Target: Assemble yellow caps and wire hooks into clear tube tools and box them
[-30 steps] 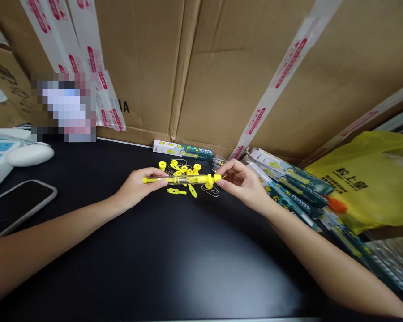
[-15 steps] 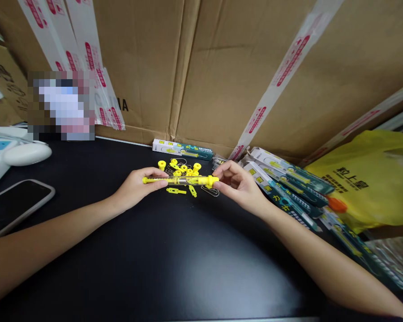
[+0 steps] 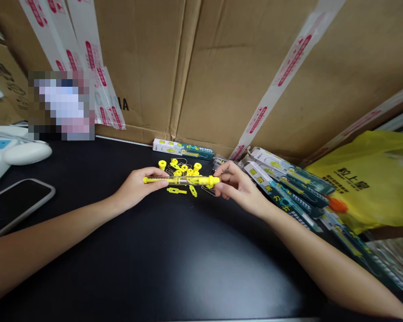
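Observation:
A tubular spring scale (image 3: 183, 180) lies level across both hands, a clear tube with yellow ends and a metal spring inside. My left hand (image 3: 141, 185) is closed round its left end, thumb in front and fingers behind. At the other end, the thumb and fingers of my right hand (image 3: 238, 185) are on the yellow cap (image 3: 212, 180). Just behind the tube lie loose yellow caps (image 3: 197, 167) and wire hooks. Flat yellow slotted pieces (image 3: 176, 191) rest on the black table (image 3: 154, 250) in front of it.
A printed spring scale box (image 3: 183, 149) stands at the back against a large carton (image 3: 137, 67). Several similar boxes (image 3: 289, 188) pile up at right beside a yellow bag (image 3: 362, 179). At left are a phone (image 3: 16, 205) and a white power strip (image 3: 0, 147).
The fingers of my right hand have shifted slightly at the cap, with the lower fingers now showing below it. The spring scale and my left hand stay nearly in place.

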The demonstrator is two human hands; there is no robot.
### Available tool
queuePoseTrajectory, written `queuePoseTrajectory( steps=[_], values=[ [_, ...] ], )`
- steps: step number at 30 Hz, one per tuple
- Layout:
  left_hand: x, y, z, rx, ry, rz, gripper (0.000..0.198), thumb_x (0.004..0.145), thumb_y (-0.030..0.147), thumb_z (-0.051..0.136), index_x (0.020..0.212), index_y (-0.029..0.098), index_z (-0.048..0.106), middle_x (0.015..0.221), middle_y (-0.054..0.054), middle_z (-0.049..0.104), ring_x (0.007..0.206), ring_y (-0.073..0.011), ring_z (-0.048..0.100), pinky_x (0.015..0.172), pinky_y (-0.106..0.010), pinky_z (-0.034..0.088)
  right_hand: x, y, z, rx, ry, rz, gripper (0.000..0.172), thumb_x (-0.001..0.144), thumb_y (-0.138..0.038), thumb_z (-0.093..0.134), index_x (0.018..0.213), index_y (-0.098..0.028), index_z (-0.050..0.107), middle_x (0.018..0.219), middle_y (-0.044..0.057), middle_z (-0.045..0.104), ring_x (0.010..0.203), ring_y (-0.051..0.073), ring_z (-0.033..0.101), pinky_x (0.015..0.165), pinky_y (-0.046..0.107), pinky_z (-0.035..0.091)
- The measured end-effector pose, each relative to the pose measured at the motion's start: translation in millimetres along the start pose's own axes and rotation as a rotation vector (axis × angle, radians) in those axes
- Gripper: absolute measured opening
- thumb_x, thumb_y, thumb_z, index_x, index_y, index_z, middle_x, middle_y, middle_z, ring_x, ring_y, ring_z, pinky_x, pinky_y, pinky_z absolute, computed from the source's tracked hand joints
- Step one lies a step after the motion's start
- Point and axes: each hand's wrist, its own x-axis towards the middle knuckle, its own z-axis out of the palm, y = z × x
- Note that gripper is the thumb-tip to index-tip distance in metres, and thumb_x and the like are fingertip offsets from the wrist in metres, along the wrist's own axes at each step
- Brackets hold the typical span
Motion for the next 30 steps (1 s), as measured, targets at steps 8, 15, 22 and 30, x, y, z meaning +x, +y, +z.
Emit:
queuePoseTrajectory(
  steps=[8, 15, 22, 30],
  values=[
    [0.4, -0.7, -0.3, -0.007, 0.011, 0.008, 0.027, 0.071, 0.038, 0.070, 0.090, 0.018, 0.071, 0.065, 0.002, 0.062, 0.048, -0.0081, 0.043, 0.045, -0.021, 0.035, -1.2, 4.2, -1.0, -0.235, 0.055, -0.018, 0.033, 0.099, -0.047, 0.033, 0.089, -0.019, 0.049, 0.066, -0.001, 0.057, 0.053, 0.010, 0.044, 0.052, 0.023, 0.035],
    [0.0, -1.2, 0.5, -0.019, 0.007, 0.010, 0.027, 0.071, 0.038, 0.070, 0.089, 0.018, 0.071, 0.063, 0.002, 0.061, 0.048, -0.0083, 0.042, 0.045, -0.021, 0.033, -2.3, 0.4, 0.2, -0.289, 0.004, -0.035, 0.032, 0.098, -0.043, 0.041, 0.078, -0.019, 0.049, 0.063, -0.002, 0.055, 0.056, 0.011, 0.046, 0.056, 0.024, 0.036],
    [-0.8, -0.1, -0.1, -0.009, 0.004, -0.013, 0.029, 0.070, 0.039, 0.070, 0.090, 0.019, 0.071, 0.064, 0.002, 0.061, 0.051, -0.0102, 0.046, 0.049, -0.023, 0.037, -1.9, 0.9, -1.7, -0.260, 0.042, -0.015, 0.027, 0.097, -0.045, 0.041, 0.091, -0.020, 0.048, 0.064, -0.003, 0.057, 0.055, 0.011, 0.046, 0.055, 0.024, 0.036],
    [-1.0, 1.5, 0.2, 0.007, -0.016, -0.018, 0.031, 0.073, 0.040, 0.069, 0.094, 0.018, 0.070, 0.069, 0.001, 0.063, 0.054, -0.0101, 0.048, 0.051, -0.022, 0.038, -1.0, 1.6, -1.8, -0.329, 0.041, 0.000, 0.050, 0.100, -0.047, 0.028, 0.067, -0.018, 0.053, 0.057, 0.000, 0.056, 0.053, 0.011, 0.045, 0.057, 0.026, 0.036]
  ],
)
